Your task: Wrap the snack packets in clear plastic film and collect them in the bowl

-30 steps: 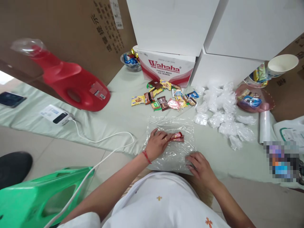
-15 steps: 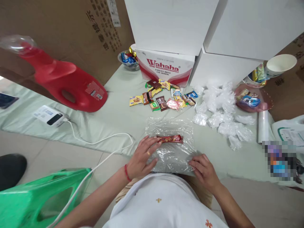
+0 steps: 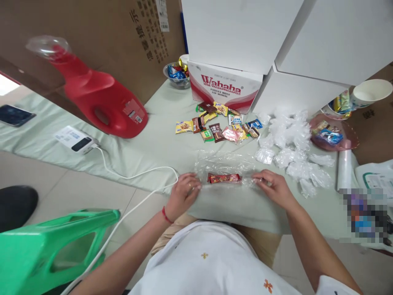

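A red-wrapped snack stick [image 3: 224, 178] lies across a sheet of clear plastic film [image 3: 227, 159] at the front of the table. The film's near edge is folded up toward the stick. My left hand [image 3: 186, 191] pinches the film's left corner, its fingers closed. At the right corner my right hand [image 3: 272, 186] also grips the film between thumb and fingers. Beyond the film lies a group of small wrapped snacks [image 3: 216, 132] in yellow, brown, green and pink. Crumpled clear plastic bundles [image 3: 290, 139] are heaped to the right.
A red jug [image 3: 101, 102] and a white device [image 3: 76, 140] with a white cable [image 3: 138, 169] are on the left. Behind stands a Wahaba carton [image 3: 225, 88]. A pink bowl [image 3: 353, 139] and a film roll [image 3: 344, 168] are right; a green stool [image 3: 27, 246] is below left.
My left hand has moved off the stick to the film's left corner. Both hands have lifted the near edge of the film forward, folding it toward the stick. The view has shifted slightly.
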{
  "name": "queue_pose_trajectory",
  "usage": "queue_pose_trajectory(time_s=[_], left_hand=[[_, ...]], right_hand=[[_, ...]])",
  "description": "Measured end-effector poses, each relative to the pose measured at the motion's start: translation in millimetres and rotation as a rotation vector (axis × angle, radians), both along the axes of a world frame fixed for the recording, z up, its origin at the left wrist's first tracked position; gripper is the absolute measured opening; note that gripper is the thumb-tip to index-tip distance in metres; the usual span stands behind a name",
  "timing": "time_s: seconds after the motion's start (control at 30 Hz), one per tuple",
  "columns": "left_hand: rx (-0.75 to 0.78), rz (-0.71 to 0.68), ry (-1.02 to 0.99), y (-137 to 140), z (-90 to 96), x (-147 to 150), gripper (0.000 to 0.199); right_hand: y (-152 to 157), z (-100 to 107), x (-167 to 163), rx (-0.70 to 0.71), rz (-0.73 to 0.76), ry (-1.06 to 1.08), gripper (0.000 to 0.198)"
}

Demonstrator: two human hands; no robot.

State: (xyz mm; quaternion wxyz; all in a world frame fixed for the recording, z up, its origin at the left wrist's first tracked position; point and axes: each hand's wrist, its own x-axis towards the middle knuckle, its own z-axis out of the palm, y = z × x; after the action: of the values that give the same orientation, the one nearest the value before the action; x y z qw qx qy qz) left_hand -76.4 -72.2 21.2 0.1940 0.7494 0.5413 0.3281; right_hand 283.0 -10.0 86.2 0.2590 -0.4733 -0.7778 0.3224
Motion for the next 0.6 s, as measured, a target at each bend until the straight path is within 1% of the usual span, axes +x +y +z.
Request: queue_pose_trajectory(time_s=[0.07, 0.1, 0.13, 0.17, 0.23, 0.27, 0.33, 0.37, 0.4, 0.47, 0.53, 0.57, 0.6], left_hand=[[-0.127, 0.157, -0.014, 22.0, -1.4, -0.7, 0.019], [-0.165, 0.255, 0.002, 32.2, -2.7, -0.6, 0.016], [-0.181, 0.348, 0.025, 41.2, -3.7, -0.2, 0.017], [-0.174, 0.429, 0.048, 48.2, -4.1, 0.6, 0.022], [-0.097, 0.534, 0.073, 55.1, -1.7, 3.5, 0.034], [-0.035, 0.563, 0.074, 54.8, 1.4, 5.7, 0.036], [0.116, 0.595, 0.063, 48.4, 10.4, 12.5, 0.031], [0.188, 0.567, 0.059, 43.4, 15.4, 17.4, 0.028], [0.247, 0.489, 0.06, 38.4, 20.0, 23.4, 0.027], [0.289, 0.22, 0.093, 30.5, 26.1, 37.6, 0.027], [0.24, -0.061, 0.166, 28.3, 26.2, 51.8, 0.029], [0.201, -0.147, 0.206, 29.3, 24.3, 57.6, 0.03], [0.16, -0.191, 0.242, 31.2, 21.4, 62.1, 0.03]], right_hand=[[22.2, -7.0, -3.7, -0.078, -0.109, -0.078, 0.026], [32.7, -10.9, -6.6, -0.106, -0.156, -0.154, 0.026], [42.2, -14.2, -10.1, -0.115, -0.191, -0.253, 0.025], [50.5, -16.3, -13.9, -0.101, -0.21, -0.364, 0.026], [63.7, -15.6, -22.2, -0.007, -0.201, -0.567, 0.035], [69.0, -13.0, -26.7, 0.064, -0.191, -0.629, 0.039], [78.6, -6.1, -37.1, 0.198, -0.185, -0.659, 0.041], [83.5, -3.3, -43.4, 0.242, -0.178, -0.642, 0.041], [88.8, -2.0, -50.5, 0.262, -0.157, -0.616, 0.041], [100.1, -4.5, -67.0, 0.224, -0.059, -0.584, 0.041], [110.6, -11.9, -83.8, 0.128, 0.053, -0.599, 0.043], [114.6, -15.7, -90.9, 0.074, 0.089, -0.609, 0.042], [117.2, -18.5, -96.3, 0.023, 0.111, -0.606, 0.035]])
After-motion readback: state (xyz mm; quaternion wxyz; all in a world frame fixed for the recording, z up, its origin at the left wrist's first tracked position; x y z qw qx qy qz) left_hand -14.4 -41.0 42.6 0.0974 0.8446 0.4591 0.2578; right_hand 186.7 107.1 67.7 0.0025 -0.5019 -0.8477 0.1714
